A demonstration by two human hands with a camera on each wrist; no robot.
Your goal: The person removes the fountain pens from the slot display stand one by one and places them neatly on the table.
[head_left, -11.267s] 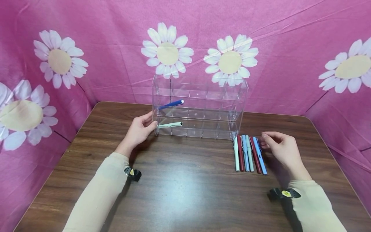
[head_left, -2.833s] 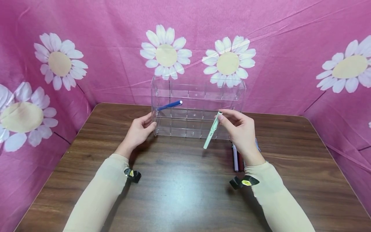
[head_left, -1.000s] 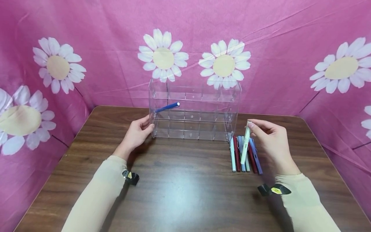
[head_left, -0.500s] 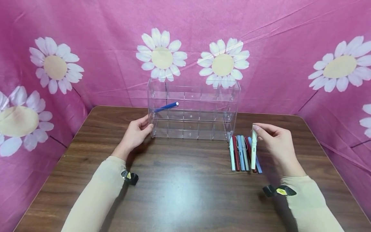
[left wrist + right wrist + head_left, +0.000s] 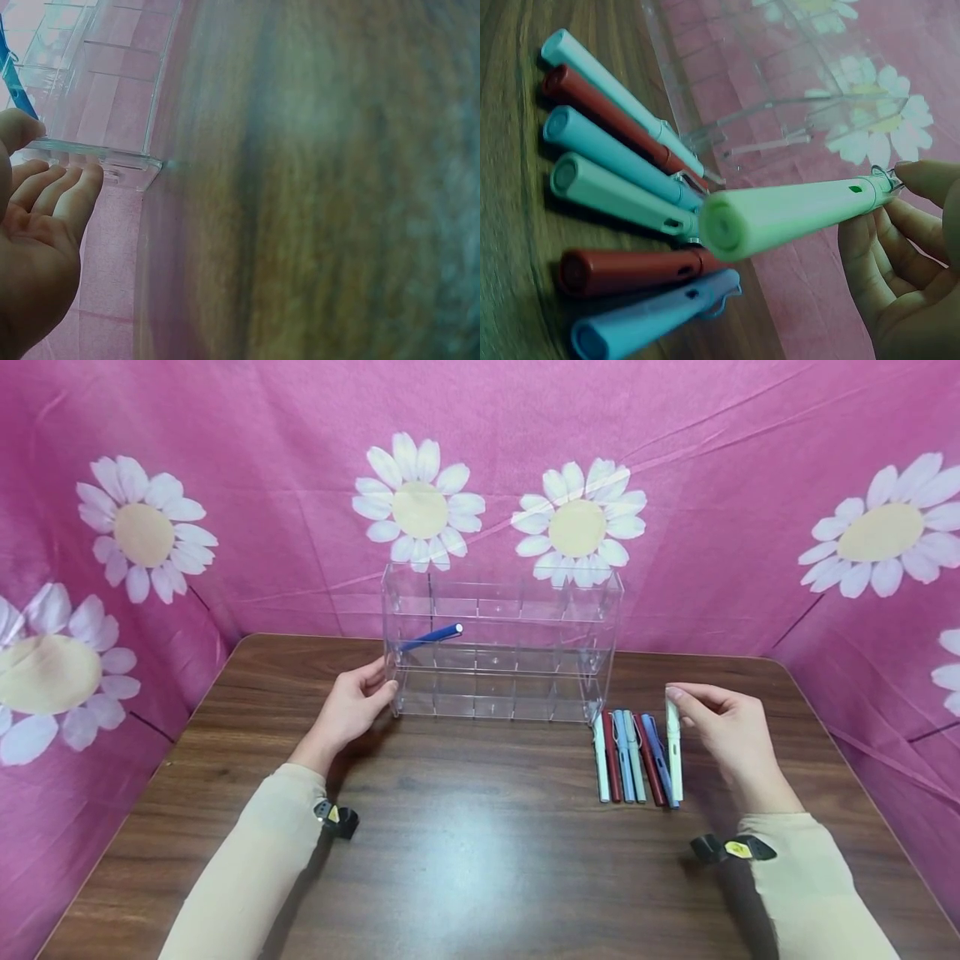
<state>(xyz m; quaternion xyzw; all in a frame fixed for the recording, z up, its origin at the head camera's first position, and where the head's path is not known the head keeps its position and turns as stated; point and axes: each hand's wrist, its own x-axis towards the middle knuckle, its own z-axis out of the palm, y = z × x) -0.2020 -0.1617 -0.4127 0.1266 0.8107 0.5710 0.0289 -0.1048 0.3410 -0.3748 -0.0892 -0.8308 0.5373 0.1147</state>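
Observation:
My right hand (image 5: pixel 723 727) pinches a light green pen (image 5: pixel 795 217) by its clip end, between thumb and fingers. In the head view that pen hangs at the right end of a row of pens, overlapping the blue pen (image 5: pixel 657 760) there. Whether its lower end touches the table I cannot tell. My left hand (image 5: pixel 348 710) holds the left side of a clear acrylic organizer (image 5: pixel 495 706), thumb in front and fingers behind the edge in the left wrist view. A dark blue pen (image 5: pixel 431 637) leans out of the organizer's left middle compartment.
Left of the held pen lie several pens side by side: a pale mint pen (image 5: pixel 602 760), a dark red pen (image 5: pixel 612 760), a light blue pen (image 5: pixel 623 760), a green pen (image 5: pixel 636 764) and another dark red pen (image 5: pixel 651 764). The wooden table (image 5: pixel 450 860) meets a pink flowered cloth (image 5: pixel 300 527).
The light green pen has left the organizer's lower left compartment and is in my right hand, which has carried it rightward over the row to its right end. My left hand still holds the organizer.

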